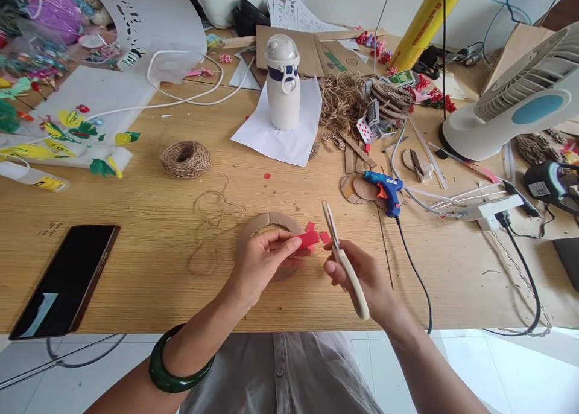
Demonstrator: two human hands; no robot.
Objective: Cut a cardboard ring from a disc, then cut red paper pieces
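Between the thumb and fingers of my left hand [266, 257] is a strip of red paper [309, 240], held out to the right. My right hand [362, 275] grips white-handled scissors [347, 269], their blades pointing up and away from me, just right of the strip. A small red piece [324, 237] shows beside the blades; whether it is loose or falling I cannot tell. More red bits are near the strip's end. Below my left hand, a cardboard ring [257, 226] lies on the table, partly hidden by the hand.
A blue glue gun [387, 191] stands to the right, its cable running to the table's front edge. A twine roll [186, 159] and a phone [66, 281] lie left. Behind are a white bottle [283, 94] on paper and, far right, a fan [506, 100].
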